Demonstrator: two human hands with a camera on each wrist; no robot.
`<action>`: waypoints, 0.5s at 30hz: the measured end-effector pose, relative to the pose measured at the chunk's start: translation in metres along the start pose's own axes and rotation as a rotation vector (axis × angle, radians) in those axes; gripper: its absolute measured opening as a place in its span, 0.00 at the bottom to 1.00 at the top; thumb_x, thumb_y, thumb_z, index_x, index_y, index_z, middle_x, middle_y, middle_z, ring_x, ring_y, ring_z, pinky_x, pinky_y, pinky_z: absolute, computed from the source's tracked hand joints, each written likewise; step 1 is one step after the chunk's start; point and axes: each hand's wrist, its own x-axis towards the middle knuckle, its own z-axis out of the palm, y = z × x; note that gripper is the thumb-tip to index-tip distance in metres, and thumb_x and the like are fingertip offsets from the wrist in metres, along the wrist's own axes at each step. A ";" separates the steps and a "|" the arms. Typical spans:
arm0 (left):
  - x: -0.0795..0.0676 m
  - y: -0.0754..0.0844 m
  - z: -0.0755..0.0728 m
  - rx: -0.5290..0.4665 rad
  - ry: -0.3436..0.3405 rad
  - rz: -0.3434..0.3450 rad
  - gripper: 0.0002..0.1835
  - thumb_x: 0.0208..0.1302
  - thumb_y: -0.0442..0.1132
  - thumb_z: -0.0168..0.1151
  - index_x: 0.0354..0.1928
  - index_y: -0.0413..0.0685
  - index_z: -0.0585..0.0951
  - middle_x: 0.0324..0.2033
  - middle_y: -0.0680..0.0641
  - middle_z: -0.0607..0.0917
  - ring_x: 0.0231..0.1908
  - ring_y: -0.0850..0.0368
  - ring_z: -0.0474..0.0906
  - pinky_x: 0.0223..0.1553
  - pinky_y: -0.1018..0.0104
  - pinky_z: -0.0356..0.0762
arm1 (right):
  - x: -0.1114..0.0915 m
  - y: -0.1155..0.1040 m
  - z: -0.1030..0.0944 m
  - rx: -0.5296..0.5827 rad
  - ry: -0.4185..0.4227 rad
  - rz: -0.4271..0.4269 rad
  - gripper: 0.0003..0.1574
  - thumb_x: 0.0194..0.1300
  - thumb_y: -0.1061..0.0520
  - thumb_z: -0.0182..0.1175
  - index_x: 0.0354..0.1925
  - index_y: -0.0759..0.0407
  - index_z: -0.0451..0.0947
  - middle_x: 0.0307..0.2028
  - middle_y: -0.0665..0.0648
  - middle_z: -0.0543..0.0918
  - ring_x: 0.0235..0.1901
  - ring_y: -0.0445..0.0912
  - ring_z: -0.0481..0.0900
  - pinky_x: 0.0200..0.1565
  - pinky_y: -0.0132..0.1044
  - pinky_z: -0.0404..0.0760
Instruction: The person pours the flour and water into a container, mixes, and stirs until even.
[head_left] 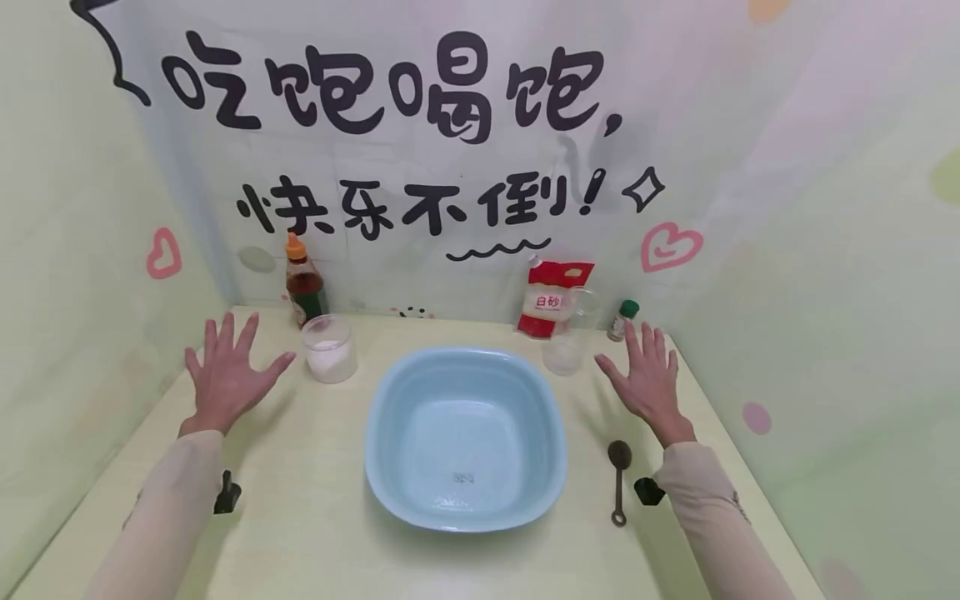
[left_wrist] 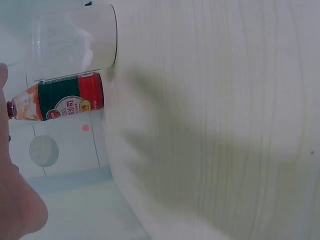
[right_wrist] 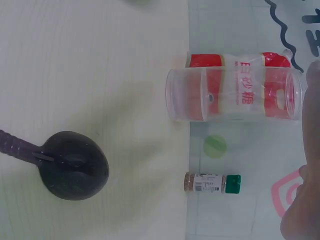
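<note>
My left hand, fingers spread and holding nothing, hovers over the left side of the table. Nearest to it are a clear jar of white granules and a sauce bottle with an orange cap. On the right, my right hand is also spread in the air with nothing in it. A dark spoon lies below that hand. Beyond it stand a small green-capped spice bottle and a tall clear cup. Between the hands sits a light-blue basin with nothing in it.
Behind the clear cup, a red and white sugar bag leans by the back wall. Printed walls enclose the table at the back, left and right. Each forearm has a black wrist device.
</note>
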 end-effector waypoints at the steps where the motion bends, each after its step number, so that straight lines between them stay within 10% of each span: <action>1: 0.000 0.000 0.001 -0.008 -0.004 0.001 0.52 0.64 0.72 0.50 0.80 0.51 0.47 0.78 0.31 0.40 0.77 0.32 0.25 0.65 0.19 0.24 | 0.000 0.001 0.000 0.011 -0.002 -0.005 0.56 0.70 0.27 0.47 0.80 0.54 0.40 0.78 0.71 0.44 0.77 0.68 0.36 0.70 0.74 0.37; 15: 0.012 0.009 0.005 -0.293 -0.163 -0.095 0.60 0.62 0.67 0.61 0.80 0.47 0.37 0.78 0.29 0.41 0.75 0.25 0.37 0.64 0.19 0.44 | -0.013 -0.004 -0.010 0.290 0.030 -0.017 0.53 0.70 0.50 0.61 0.79 0.58 0.42 0.67 0.76 0.65 0.66 0.70 0.67 0.62 0.68 0.68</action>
